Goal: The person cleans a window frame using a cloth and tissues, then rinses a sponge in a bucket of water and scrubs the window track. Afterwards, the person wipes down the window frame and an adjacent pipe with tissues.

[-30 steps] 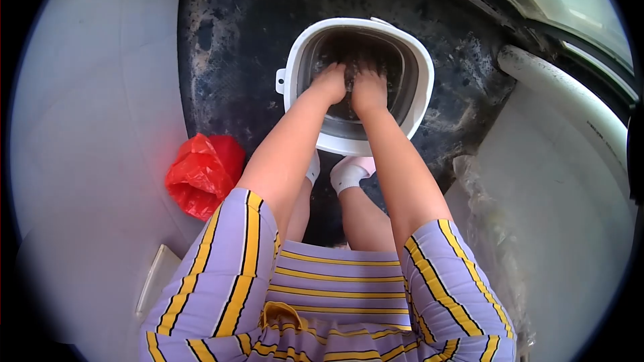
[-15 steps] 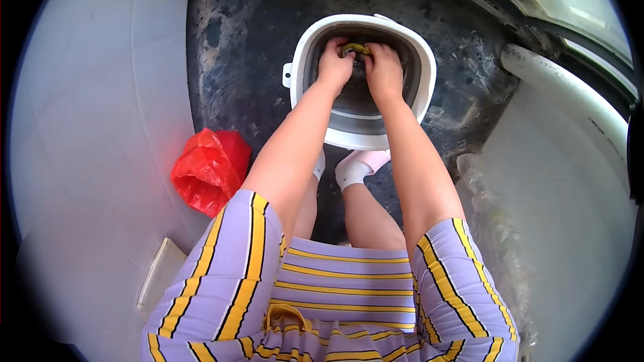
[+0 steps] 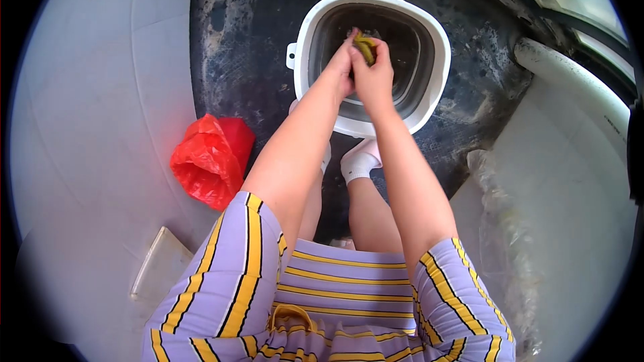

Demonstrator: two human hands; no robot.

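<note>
A small, soft-looking yellow-and-dark-green piece (image 3: pixel 365 49) is pressed between my two hands over the basin; its exact kind is not clear. My left hand (image 3: pixel 344 66) closes on its left side, with the fingers partly hidden. From the right, my right hand (image 3: pixel 374 75) grips the same piece, fingers curled against the left hand. Beneath both hands stands a square grey basin with a white rim (image 3: pixel 439 60). Dark, cloudy water (image 3: pixel 406 50) seems to lie in it.
An open red plastic bag (image 3: pixel 211 161) stands at the left by a grey wall. White pipe (image 3: pixel 570 77) runs along the right side, and crumpled clear plastic (image 3: pixel 500 208) lies below it. My feet, in white socks (image 3: pixel 360 166), are just this side of the basin.
My hands have come together and lifted a little, from stretching the piece between them to squeezing it. The basin appears higher in view as the camera shifted.
</note>
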